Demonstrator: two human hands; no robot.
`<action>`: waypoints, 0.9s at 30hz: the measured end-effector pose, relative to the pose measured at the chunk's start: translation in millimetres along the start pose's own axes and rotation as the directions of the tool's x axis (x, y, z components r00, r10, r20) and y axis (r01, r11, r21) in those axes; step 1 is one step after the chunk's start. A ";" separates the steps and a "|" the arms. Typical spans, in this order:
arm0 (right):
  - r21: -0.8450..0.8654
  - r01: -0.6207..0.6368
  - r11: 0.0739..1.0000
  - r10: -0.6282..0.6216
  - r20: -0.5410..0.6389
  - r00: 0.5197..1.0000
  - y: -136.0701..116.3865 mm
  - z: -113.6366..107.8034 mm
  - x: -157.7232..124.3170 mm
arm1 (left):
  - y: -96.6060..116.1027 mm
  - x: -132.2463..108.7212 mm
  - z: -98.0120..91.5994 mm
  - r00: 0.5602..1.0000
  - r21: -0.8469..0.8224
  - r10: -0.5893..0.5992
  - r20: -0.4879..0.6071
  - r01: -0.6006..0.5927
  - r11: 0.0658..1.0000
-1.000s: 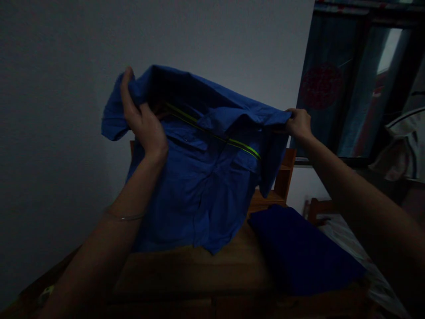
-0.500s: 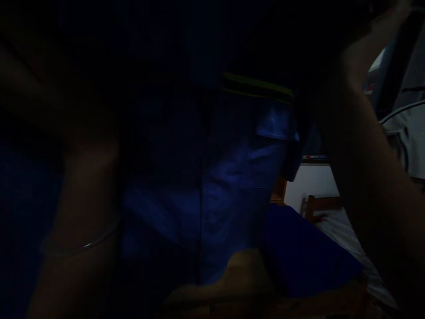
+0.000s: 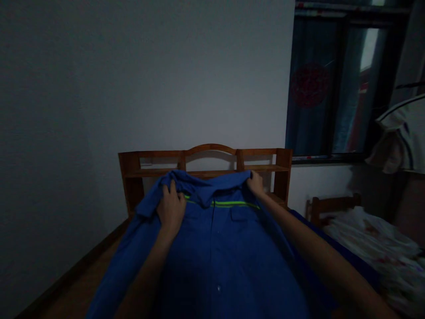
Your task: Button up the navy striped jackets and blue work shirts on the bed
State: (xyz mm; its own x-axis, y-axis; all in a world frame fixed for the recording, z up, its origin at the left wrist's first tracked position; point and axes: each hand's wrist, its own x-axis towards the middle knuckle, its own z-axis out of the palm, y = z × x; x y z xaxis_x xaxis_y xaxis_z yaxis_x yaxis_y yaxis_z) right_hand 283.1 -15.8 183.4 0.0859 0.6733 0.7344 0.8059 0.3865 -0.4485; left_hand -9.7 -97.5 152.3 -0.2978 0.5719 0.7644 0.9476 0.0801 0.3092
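A blue work jacket with a yellow-green stripe across the chest is spread out before me, its buttoned front facing up. My left hand grips the cloth near the shoulder on the left, fingers curled into it. At the opposite shoulder, my right hand is closed on the fabric. Between both hands the collar area sags a little in folds. The lower part of the jacket runs out of view at the bottom.
Behind the jacket stands a wooden headboard with shelves, against a pale wall. On the right are dark blue cloth, bedding on another bed, a window and a hanging white garment.
Earlier the jacket hung close before the camera, covering most of the view. Now it is lower and farther off, both arms stretch forward, and the headboard shows.
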 end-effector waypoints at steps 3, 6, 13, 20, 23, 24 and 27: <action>-0.077 -0.115 0.990 0.122 0.093 0.988 35.8 55.6 -46.5 | -26.8 -43.5 88.9 0.973 0.030 -0.027 0.230 0.020 0.999; -0.113 -0.135 0.984 0.152 0.159 0.975 58.5 96.4 -76.5 | -47.0 -69.1 151.3 0.906 0.013 -0.072 0.418 0.073 0.997; -0.050 0.053 0.997 -0.038 0.266 0.963 61.1 150.0 -112.1 | -43.3 -49.7 191.9 0.842 -0.093 0.004 0.540 0.055 0.994; 0.149 0.057 0.987 -0.131 0.554 0.822 49.6 186.1 -154.2 | -18.6 -49.0 224.4 0.334 -0.367 0.218 0.917 0.493 0.789; 0.203 0.044 0.978 -0.151 0.548 0.822 53.3 190.0 -162.1 | -19.3 -54.2 236.1 0.594 -0.611 0.322 0.737 0.382 0.694; 0.196 0.047 0.979 -0.151 0.556 0.818 54.3 190.2 -162.6 | -20.8 -57.1 238.6 0.662 -0.662 0.355 0.660 0.289 0.691; 0.118 0.099 0.988 -0.150 0.602 0.784 56.3 191.0 -160.8 | -25.4 -71.1 242.8 0.782 -0.690 0.415 0.465 0.027 0.723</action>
State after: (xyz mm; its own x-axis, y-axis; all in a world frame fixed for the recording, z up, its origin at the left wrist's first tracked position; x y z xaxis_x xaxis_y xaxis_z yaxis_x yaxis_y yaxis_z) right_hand 202.8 18.1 -57.3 -0.4067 0.8494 0.3363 0.7357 0.5228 -0.4307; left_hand 15.4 58.0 -47.2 0.2138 0.8602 0.4630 0.5978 -0.4901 0.6344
